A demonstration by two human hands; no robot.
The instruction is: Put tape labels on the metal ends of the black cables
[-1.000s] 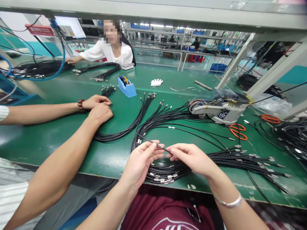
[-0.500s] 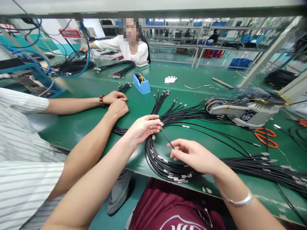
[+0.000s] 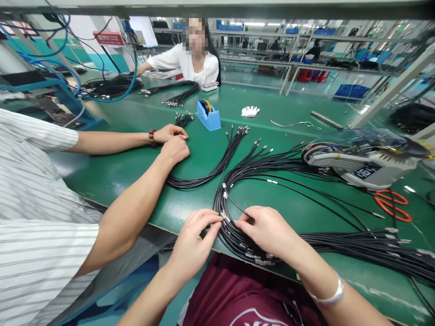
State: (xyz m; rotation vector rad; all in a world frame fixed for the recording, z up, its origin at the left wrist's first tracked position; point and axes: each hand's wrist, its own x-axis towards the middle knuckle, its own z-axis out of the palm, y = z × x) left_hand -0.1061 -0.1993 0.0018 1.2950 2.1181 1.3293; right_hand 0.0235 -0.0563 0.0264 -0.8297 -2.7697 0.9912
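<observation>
A curved bundle of black cables (image 3: pixel 234 240) with small silvery-white tags or connectors lies along the table's front edge. At the bundle's left side, my left hand (image 3: pixel 199 237) is closed, thumb and index fingertip pinched at the outermost black cable. My right hand (image 3: pixel 268 226) stands over the inside of the curve with its fingers closed round one thin black cable (image 3: pixel 235 202). That cable runs up and left from my fingers to a small silvery end (image 3: pixel 224 186). The grip inside my right hand is partly hidden.
Left of me, a co-worker's hands (image 3: pixel 173 145) rest by another cable bundle (image 3: pixel 204 181). Behind are a blue tape dispenser (image 3: pixel 209 117) and a white glove (image 3: pixel 250 111). To the right are a grey-white machine (image 3: pixel 360 163) and orange-handled scissors (image 3: pixel 392 206). Another person (image 3: pixel 199 68) sits opposite.
My left hand has moved down from the cable's end to the bundle's left edge. My right hand still holds the cable, now lower against the bundle. The view has shifted slightly.
</observation>
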